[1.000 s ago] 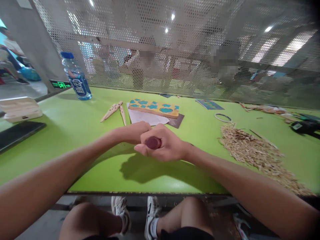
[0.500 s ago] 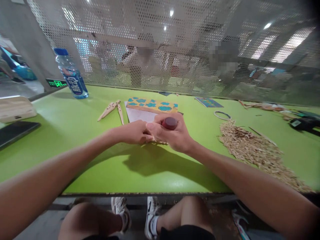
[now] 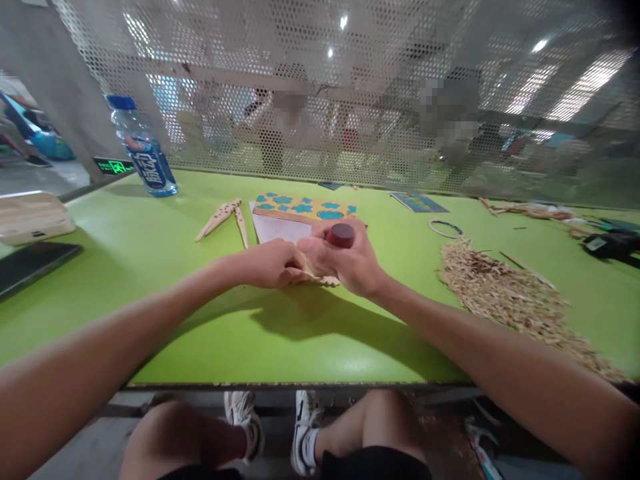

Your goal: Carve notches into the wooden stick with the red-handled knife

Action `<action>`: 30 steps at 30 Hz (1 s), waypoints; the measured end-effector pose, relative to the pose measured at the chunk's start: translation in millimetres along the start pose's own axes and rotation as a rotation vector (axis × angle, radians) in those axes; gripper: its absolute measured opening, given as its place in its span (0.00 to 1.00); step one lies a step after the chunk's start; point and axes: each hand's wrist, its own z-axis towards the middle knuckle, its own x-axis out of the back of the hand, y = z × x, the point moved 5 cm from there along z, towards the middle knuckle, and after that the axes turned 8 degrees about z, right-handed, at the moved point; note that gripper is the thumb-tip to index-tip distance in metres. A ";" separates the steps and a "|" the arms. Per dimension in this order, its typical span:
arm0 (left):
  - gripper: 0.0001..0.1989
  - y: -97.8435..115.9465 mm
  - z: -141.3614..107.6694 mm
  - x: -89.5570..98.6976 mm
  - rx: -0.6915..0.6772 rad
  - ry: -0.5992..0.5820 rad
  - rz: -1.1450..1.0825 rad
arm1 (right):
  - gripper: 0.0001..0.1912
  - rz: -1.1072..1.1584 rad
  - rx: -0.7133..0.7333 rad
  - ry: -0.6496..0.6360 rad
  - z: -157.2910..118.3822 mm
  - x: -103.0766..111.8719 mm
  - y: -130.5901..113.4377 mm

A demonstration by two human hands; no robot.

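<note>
Shifting rightward since a second ago, the right hand (image 3: pixel 350 261) is clenching a smooth, round-ended, dark-red handle (image 3: pixel 342 235). Meanwhile the left hand (image 3: pixel 274 263) is gripping a pale, scalloped wooden piece (image 3: pixel 327 281), which is jutting rightward over the glossy green tabletop (image 3: pixel 215 357). Curly, straw-coloured shavings (image 3: pixel 500 293) are lying heaped to the right.

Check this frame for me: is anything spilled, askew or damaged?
Pale shavings lie loose in a messy heap on the right of the green table, trailing toward its near edge. That edge looks chipped, with pale specks along it.
</note>
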 end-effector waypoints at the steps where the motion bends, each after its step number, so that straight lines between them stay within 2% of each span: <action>1: 0.10 0.6 0.4 -1.3 0.002 -0.043 -0.015 | 0.21 0.074 -0.017 0.034 2.3 4.2 2.6; 3: 0.10 2.0 0.9 -2.8 0.005 -0.102 -0.042 | 0.22 0.194 -0.045 0.110 6.8 12.5 6.7; 6: 0.07 3.2 1.3 -1.6 0.010 -0.091 -0.046 | 0.25 0.293 -0.063 0.209 9.9 20.8 8.3; 11: 0.07 1.7 0.8 -3.2 0.027 -0.092 -0.040 | 0.23 0.340 -0.045 0.316 6.0 31.4 6.7; 17: 0.14 3.2 -0.4 -2.4 0.007 -0.078 0.003 | 0.21 0.379 -0.064 0.445 3.2 53.6 14.9; 20: 0.12 5.5 -1.2 -1.0 -0.015 -0.063 0.025 | 0.20 0.374 -0.067 0.467 1.8 55.0 15.0; 25: 0.13 5.7 -1.9 -1.4 -0.021 -0.043 0.051 | 0.21 0.298 -0.007 0.369 -8.7 32.8 2.3; 30: 0.13 6.3 -3.0 1.0 -0.045 0.005 0.027 | 0.19 -0.177 0.172 0.003 -22.4 -3.6 -17.6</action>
